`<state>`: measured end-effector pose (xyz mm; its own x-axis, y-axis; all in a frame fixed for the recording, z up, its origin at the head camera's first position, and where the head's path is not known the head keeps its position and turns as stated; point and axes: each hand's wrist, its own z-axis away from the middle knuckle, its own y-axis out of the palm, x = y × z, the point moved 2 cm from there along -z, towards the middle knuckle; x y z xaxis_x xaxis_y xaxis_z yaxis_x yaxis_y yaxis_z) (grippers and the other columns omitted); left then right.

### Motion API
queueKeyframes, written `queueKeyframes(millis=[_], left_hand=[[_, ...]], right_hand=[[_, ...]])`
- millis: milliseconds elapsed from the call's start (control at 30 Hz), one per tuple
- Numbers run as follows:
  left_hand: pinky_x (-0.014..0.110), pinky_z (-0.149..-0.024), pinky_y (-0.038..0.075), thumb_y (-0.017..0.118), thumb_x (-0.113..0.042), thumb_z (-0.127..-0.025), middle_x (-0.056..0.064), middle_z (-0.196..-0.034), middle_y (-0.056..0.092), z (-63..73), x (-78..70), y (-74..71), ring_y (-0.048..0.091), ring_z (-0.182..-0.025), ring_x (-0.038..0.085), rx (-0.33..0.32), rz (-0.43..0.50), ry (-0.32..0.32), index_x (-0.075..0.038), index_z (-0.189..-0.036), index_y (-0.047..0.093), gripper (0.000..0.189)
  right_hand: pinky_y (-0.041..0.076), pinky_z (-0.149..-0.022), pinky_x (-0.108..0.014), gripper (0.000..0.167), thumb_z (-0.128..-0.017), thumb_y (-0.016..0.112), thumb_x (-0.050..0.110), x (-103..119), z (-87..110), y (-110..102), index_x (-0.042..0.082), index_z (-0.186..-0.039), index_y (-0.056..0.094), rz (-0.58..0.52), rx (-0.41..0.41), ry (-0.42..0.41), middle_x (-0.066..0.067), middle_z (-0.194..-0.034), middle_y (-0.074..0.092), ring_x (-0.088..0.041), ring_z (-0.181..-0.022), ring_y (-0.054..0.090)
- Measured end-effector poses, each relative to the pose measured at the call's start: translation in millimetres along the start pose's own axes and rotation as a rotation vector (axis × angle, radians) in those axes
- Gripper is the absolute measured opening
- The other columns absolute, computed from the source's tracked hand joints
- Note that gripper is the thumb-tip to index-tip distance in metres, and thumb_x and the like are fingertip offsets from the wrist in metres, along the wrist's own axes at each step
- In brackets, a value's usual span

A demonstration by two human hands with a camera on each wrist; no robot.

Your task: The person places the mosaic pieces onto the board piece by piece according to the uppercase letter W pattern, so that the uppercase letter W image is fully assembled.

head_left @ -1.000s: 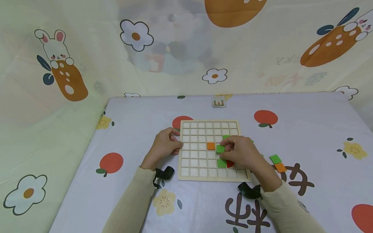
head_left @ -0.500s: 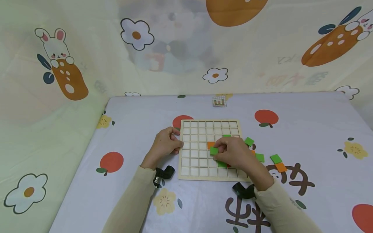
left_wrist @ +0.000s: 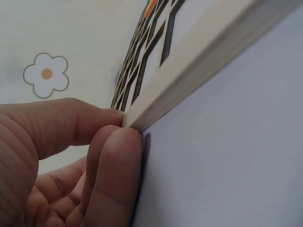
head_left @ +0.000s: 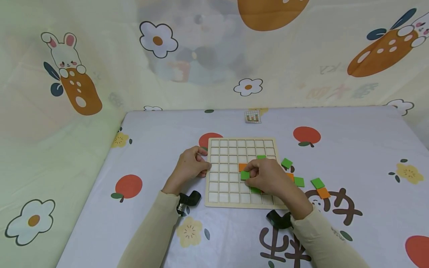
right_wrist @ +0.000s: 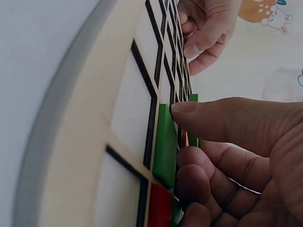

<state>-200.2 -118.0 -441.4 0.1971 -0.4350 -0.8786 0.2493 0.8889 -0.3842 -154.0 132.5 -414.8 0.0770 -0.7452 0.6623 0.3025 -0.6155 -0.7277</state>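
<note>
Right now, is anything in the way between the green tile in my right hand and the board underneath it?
Nothing visible is. Your right hand holds the green tile over the board, and an orange tile sits just beyond, not between. The green tile hides what lies directly beneath it, though.

Bimanual pinch posture, seen from above.
Left hand (head_left: pixel 188 163) and right hand (head_left: pixel 269 173) hold thumb and fingertips close together; left forearm (head_left: pixel 151 230) and right forearm (head_left: pixel 325 238), both long-sleeved, slant inward toward each other.
</note>
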Motion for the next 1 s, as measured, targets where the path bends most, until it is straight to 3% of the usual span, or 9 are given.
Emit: queueKeyframes(millis=[1000], left_hand=[[0.025, -0.055, 0.059, 0.077, 0.001, -0.086, 0.008, -0.08, 0.064, 0.1, 0.7, 0.4, 0.065, -0.055, 0.013, 0.001, 0.03, 0.012, 0.0, -0.119, 0.062, 0.036]], right_hand=[[0.042, -0.058, -0.03, 0.019, -0.08, 0.082, 0.004, 1.1, -1.1, 3.3, 0.006, -0.097, 0.074, 0.046, -0.009, -0.027, 0.0, -0.072, 0.058, -0.016, -0.066, 0.052]])
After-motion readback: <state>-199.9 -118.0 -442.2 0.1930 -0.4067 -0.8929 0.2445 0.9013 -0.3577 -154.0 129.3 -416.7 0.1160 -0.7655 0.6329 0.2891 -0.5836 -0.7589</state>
